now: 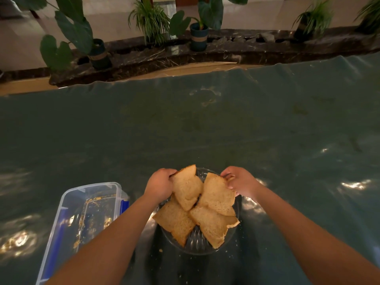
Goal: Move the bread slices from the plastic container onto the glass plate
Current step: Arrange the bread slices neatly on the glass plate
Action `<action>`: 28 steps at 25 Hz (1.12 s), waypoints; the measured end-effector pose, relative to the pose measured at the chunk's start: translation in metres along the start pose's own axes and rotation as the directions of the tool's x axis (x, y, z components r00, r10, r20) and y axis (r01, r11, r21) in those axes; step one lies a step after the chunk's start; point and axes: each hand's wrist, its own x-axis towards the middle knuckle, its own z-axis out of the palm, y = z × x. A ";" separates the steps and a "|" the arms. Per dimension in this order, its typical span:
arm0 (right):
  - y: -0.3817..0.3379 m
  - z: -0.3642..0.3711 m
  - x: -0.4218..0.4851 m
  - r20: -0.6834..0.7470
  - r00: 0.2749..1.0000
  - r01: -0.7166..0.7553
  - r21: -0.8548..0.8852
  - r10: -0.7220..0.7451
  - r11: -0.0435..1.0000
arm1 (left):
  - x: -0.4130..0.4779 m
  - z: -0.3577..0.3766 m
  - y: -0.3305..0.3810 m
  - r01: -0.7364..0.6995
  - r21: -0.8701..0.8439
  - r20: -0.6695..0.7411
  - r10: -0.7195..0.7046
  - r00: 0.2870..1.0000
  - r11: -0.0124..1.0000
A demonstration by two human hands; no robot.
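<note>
Several brown bread slices lie overlapping on the clear glass plate [197, 242] near the table's front edge. My left hand [159, 187] grips the far corner of the upper left slice [187, 187]. My right hand [239, 183] pinches the far corner of the upper right slice [218, 195]. Two more slices [174, 221] lie at the plate's near side. The clear plastic container [82, 219] with blue clips stands to the left of the plate and holds only crumbs.
A dark green plastic sheet [205, 130] covers the table, with crumbs around the plate. Beyond the far edge runs a dark marble ledge [226, 50] with potted plants [198, 36].
</note>
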 end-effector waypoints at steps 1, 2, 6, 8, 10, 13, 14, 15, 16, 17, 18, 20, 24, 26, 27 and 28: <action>0.000 0.002 0.004 -0.028 0.999 0.031 -0.100 -0.034 0.995 | -0.001 0.000 -0.001 0.019 -0.046 -0.014 -0.019 1.000 0.999; -0.001 0.004 0.007 -0.044 0.996 0.068 -0.173 -0.077 0.983 | -0.002 0.001 -0.001 0.041 -0.088 -0.025 -0.043 0.999 0.995; 0.001 0.015 0.010 -0.088 0.968 0.192 -0.339 -0.234 0.921 | -0.001 0.005 -0.005 0.107 -0.185 -0.020 -0.113 0.993 0.977; 0.002 0.020 0.009 -0.106 0.945 0.246 -0.395 -0.310 0.885 | 0.000 0.007 -0.008 0.142 -0.241 -0.026 -0.153 0.988 0.960; 0.002 0.024 0.009 -0.103 0.921 0.294 -0.450 -0.376 0.843 | 0.002 0.008 -0.010 0.168 -0.283 -0.040 -0.187 0.982 0.944; 0.001 0.028 0.009 -0.086 0.895 0.332 -0.529 -0.438 0.781 | 0.003 0.009 -0.010 0.186 -0.339 -0.054 -0.217 0.975 0.922; 0.001 0.029 0.008 -0.084 0.888 0.342 -0.539 -0.453 0.770 | 0.003 0.009 -0.010 0.192 -0.358 -0.058 -0.227 0.972 0.914; 0.002 0.030 0.007 -0.092 0.877 0.356 -0.535 -0.471 0.767 | 0.004 0.009 -0.010 0.200 -0.382 -0.058 -0.239 0.969 0.902; 0.002 0.030 0.006 -0.112 0.863 0.373 -0.517 -0.493 0.771 | 0.003 0.010 -0.011 0.209 -0.414 -0.052 -0.253 0.966 0.886; 0.002 0.030 0.005 -0.143 0.846 0.389 -0.493 -0.513 0.779 | 0.003 0.010 -0.011 0.218 -0.447 -0.041 -0.264 0.964 0.867; 0.002 0.029 0.005 -0.169 0.834 0.399 -0.473 -0.525 0.785 | 0.002 0.010 -0.011 0.225 -0.471 -0.032 -0.272 0.962 0.853; 0.000 0.028 0.005 -0.167 0.843 0.386 -0.475 -0.512 0.791 | 0.001 0.009 -0.010 0.232 -0.490 -0.028 -0.281 0.959 0.840; 0.004 0.033 0.003 -0.147 0.866 0.333 -0.541 -0.477 0.772 | -0.004 0.007 -0.009 0.221 -0.537 -0.037 -0.284 0.958 0.814; 0.009 0.035 0.001 -0.186 0.888 0.274 -0.520 -0.421 0.809 | -0.006 0.004 -0.006 0.215 -0.552 -0.055 -0.292 0.955 0.806; 0.012 0.035 0.001 -0.205 0.905 0.229 -0.503 -0.373 0.834 | -0.008 0.000 -0.004 0.205 -0.572 -0.076 -0.300 0.951 0.794; 0.015 0.036 0.000 -0.222 0.918 0.190 -0.484 -0.330 0.854 | -0.009 -0.004 -0.002 0.185 -0.597 -0.105 -0.305 0.947 0.780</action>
